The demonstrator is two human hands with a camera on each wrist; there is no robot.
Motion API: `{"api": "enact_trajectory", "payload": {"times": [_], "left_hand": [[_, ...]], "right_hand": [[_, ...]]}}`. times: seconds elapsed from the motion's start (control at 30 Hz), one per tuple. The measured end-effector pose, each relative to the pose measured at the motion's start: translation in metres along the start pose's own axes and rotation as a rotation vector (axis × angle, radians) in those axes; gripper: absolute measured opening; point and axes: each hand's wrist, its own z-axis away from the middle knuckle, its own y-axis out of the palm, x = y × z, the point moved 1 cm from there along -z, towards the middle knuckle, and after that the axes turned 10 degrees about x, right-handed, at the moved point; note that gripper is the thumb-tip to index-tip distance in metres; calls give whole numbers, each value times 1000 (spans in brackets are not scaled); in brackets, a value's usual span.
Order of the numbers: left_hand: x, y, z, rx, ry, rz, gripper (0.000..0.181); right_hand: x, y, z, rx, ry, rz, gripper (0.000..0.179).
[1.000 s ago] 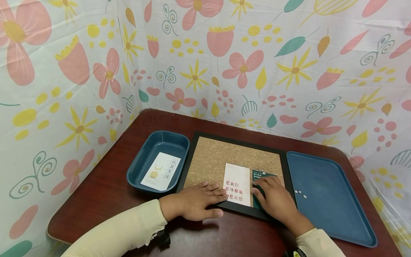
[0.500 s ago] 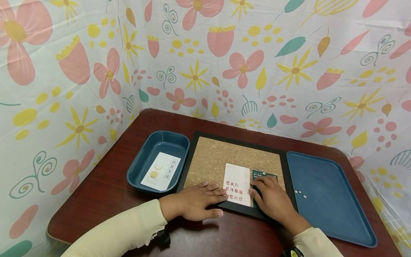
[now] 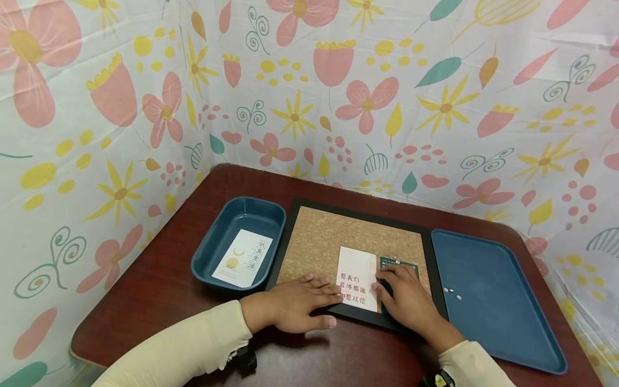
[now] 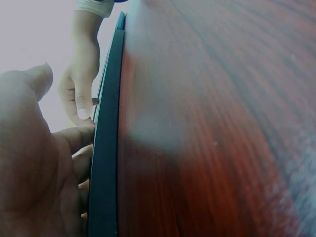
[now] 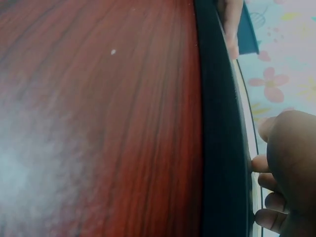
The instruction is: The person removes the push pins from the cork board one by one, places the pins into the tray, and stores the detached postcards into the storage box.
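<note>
A cork board (image 3: pixel 314 236) with a black frame lies on the table. On its lower part sit a white card (image 3: pixel 358 260) with red characters and, to the right, a dark green card (image 3: pixel 412 266). My left hand (image 3: pixel 296 305) lies flat over the lower frame, its fingertips at the white card's lower left edge. My right hand (image 3: pixel 408 301) covers most of the green card; its bent fingers touch down there, thumb and index at the white card's right edge. A small shiny pin (image 3: pixel 397 262) shows near the green card's top. In the right wrist view, the right fingertips (image 5: pixel 266 217) meet the board's surface.
Left of the board stands a deep blue tray (image 3: pixel 203 258) holding a white card (image 3: pixel 244 258) with a moon print. A flat blue tray (image 3: pixel 498 301) lies to the right, with several small shiny pins (image 3: pixel 458 296) near its left edge. Patterned cloth (image 3: pixel 309 107) hangs behind the table.
My right hand has slid slightly left, its thumb and index coming to the white card's right edge. The left hand has stayed in place.
</note>
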Motion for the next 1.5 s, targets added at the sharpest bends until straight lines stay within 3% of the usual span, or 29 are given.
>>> {"api": "enact_trajectory", "payload": {"times": [0.37, 0.67, 1.03, 1.3, 1.5], "left_hand": [[1, 1, -1, -2, 1, -1, 71], [1, 1, -1, 7, 8, 17, 71], [1, -1, 0, 14, 8, 22, 71], [1, -1, 0, 12, 5, 15, 71], [1, 0, 0, 8, 5, 7, 70]], "right_hand": [[3, 0, -9, 9, 55, -246, 26], [4, -2, -10, 51, 82, -349, 32], [7, -8, -11, 31, 19, -389, 53], [11, -16, -8, 161, 52, -715, 64], [11, -17, -5, 224, 91, -865, 68]]}}
